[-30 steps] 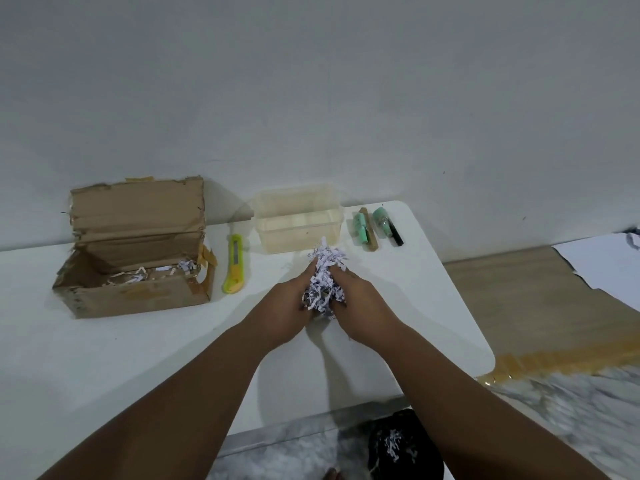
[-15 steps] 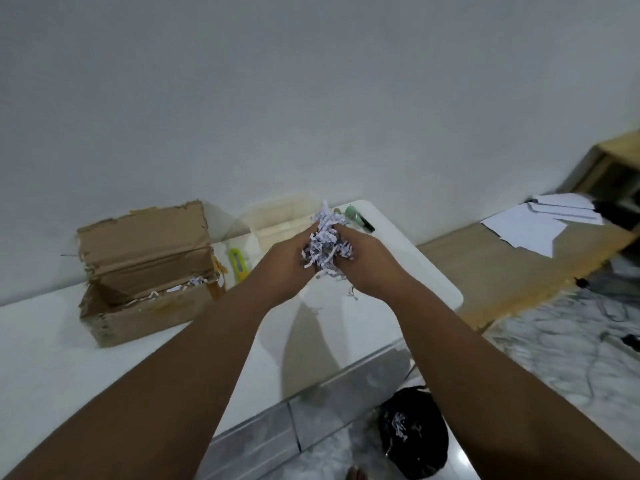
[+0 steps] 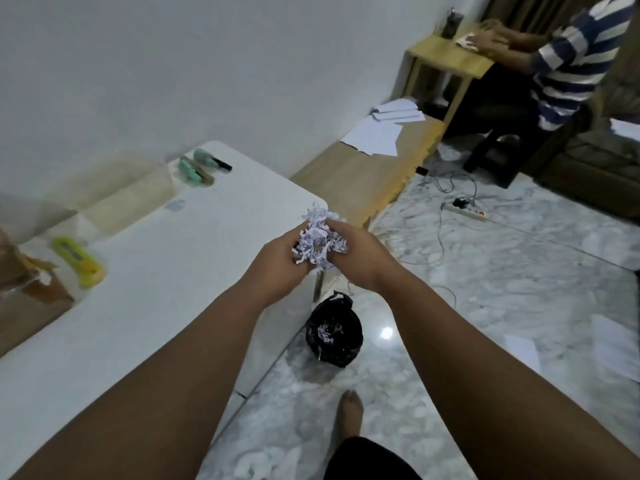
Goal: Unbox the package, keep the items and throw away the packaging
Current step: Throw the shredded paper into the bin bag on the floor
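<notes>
A wad of shredded white paper (image 3: 317, 237) is cupped between my left hand (image 3: 277, 263) and my right hand (image 3: 356, 256), both curled round it, over the right corner of the white table (image 3: 194, 258). Below them on the floor sits a black rubbish bag (image 3: 334, 337) with shreds inside. The open cardboard box (image 3: 24, 292) shows only at the left edge. Two green items (image 3: 194, 166) lie at the table's far corner beside a clear plastic container (image 3: 128, 199).
A yellow box cutter (image 3: 79, 259) lies beside the box. A low wooden bench (image 3: 367, 168) with white sheets stands to the right. Cables and a power strip (image 3: 465, 211) cross the marble floor. Another person sits at a small desk (image 3: 450, 55) far right. My foot (image 3: 351, 412) is near the bag.
My view has swung right and downward. Both hands have carried the paper wad from the table's middle to its right corner, above the black bag.
</notes>
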